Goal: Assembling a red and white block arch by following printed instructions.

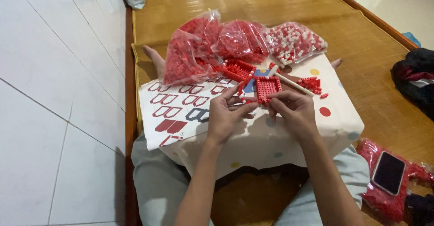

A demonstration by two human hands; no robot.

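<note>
Holding a small red brick tray (268,89) between both hands, over the middle of a white cushion with coloured dots (289,135) lying across the lap. Left hand (226,115) pinching the tray's lower left edge, fingers closed together on it. Right hand (294,113) gripping the lower right edge, fingertips curled in on it. Just behind the tray, lying on the cushion: another red brick piece (237,69), a white stick (289,82) and a little heap of loose red bricks (311,85). Further back, resting side by side: three clear bags of bricks (244,40), two all red, the right one red and white. Spread to the left of the hands, partly under the bags: a white instruction sheet (174,110) with red shapes. Off to the right on the woven mat (375,72), well apart: a dark phone (388,172) sitting on another red bag (384,201).
</note>
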